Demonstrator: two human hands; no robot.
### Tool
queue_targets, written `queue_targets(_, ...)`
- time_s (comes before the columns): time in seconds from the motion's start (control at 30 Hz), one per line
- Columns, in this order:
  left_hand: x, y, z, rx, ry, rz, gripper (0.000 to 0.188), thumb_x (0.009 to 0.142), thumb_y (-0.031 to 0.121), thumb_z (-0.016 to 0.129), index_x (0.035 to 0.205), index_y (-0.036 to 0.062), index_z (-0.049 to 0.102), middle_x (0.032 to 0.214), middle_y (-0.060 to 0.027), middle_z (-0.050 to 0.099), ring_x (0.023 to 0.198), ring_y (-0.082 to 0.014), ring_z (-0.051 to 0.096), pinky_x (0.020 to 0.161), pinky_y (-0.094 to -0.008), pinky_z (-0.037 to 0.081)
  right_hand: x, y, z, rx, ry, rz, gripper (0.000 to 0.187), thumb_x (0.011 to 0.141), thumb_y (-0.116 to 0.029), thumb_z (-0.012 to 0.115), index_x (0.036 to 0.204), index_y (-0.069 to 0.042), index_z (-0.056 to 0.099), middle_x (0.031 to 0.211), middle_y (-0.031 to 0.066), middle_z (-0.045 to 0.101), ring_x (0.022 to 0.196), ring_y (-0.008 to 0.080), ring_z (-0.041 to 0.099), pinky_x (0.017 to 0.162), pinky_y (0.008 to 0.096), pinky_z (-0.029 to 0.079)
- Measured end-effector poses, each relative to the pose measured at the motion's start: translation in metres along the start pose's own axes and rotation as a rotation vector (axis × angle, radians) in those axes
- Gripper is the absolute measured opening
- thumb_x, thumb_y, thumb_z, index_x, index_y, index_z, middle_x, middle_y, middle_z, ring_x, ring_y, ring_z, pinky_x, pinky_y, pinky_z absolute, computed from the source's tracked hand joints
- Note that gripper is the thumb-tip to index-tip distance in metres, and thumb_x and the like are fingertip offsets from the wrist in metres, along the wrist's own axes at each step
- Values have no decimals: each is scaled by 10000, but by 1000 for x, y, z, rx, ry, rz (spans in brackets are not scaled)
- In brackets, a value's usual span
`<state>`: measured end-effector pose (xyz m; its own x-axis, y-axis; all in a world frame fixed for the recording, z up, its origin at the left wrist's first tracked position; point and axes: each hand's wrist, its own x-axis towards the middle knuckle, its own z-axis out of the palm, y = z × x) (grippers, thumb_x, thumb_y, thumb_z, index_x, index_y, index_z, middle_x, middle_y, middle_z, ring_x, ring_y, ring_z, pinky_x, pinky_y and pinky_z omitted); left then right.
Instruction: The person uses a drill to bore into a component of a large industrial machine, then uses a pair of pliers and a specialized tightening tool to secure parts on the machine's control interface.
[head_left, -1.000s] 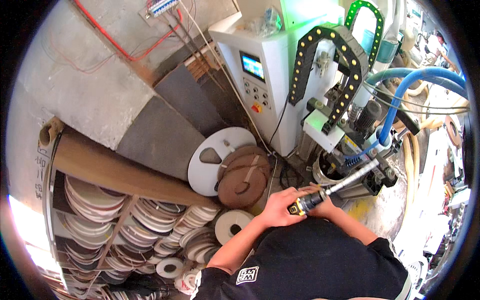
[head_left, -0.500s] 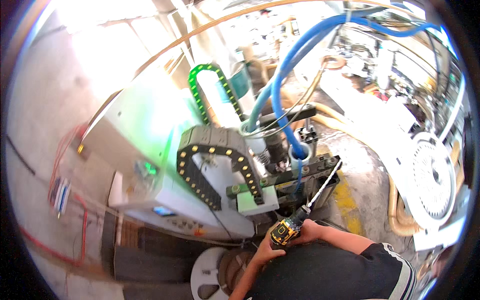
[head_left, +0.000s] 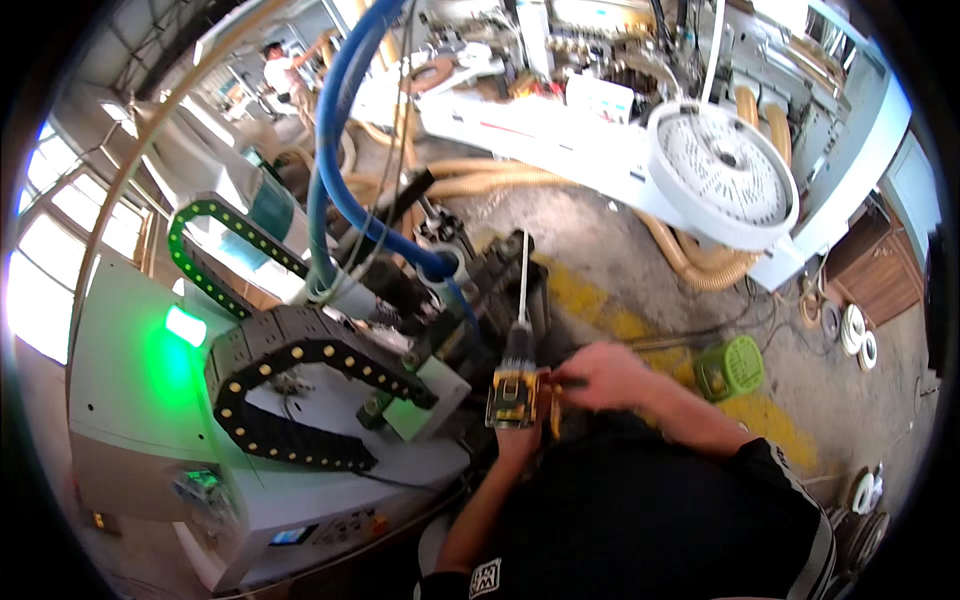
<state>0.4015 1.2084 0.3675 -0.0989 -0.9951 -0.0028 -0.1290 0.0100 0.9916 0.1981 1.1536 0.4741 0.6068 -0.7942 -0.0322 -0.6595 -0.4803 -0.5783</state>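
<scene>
While the left hand (head_left: 517, 443) grips a yellow-and-black cordless drill (head_left: 513, 395) near centre, its long, slender, pale metal bit (head_left: 524, 270) pointing to twelve o'clock, the right hand (head_left: 610, 375) lies blurred at three o'clock beside it, fingers curled, whether around anything cannot be told. The present step appears to be handling the drill; moving it would call for keeping the bit clear of the thick blue hose (head_left: 330, 130) at eleven o'clock. Farther out at three o'clock, a green cylindrical container (head_left: 728, 366) rests on the grey floor (head_left: 850, 430), contents indistinct.

The grey floor (head_left: 590, 232), with a worn yellow stripe (head_left: 590, 300), carries a green container (head_left: 743, 364) and ribbed tan hoses (head_left: 668, 248)
</scene>
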Motion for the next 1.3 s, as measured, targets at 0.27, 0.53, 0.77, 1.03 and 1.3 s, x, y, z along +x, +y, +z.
queue_targets(0.27,3,63,17,98,-98,206,322,965,66,656,1281,1,650,1074,-108,739,926,-170,717,822,-303,561,-40,15,-36,960,437,187,249,1030,-148,607,1110,48,737,987,89,755,889,132,696,801,290,565)
queue_targets(0.53,0,88,24,551,42,701,510,773,47,707,1280,8,676,946,-121,722,799,-260,713,707,-334,551,-58,16,-60,999,373,119,236,1016,-112,613,1117,58,740,1004,101,755,888,132,691,806,298,568)
queue_targets(0.77,-15,116,27,849,89,759,480,793,82,706,1268,19,684,963,-88,728,827,-228,714,732,-337,552,-70,17,-77,718,337,37,210,984,-188,672,1011,-6,772,805,52,745,731,66,628,673,257,503)
queue_targets(1.03,-28,124,28,1051,125,846,433,853,84,660,1279,6,657,978,-62,690,801,-173,674,701,-305,517,-73,12,-90,587,275,108,181,866,-186,719,858,-9,754,640,63,639,574,78,530,553,268,439)
queue_targets(1.3,-43,130,33,1074,153,815,431,854,89,667,1276,-2,658,979,-67,695,813,-175,679,698,-301,519,-74,2,-80,718,321,122,156,826,-144,720,809,11,732,600,8,595,572,40,484,520,252,402)
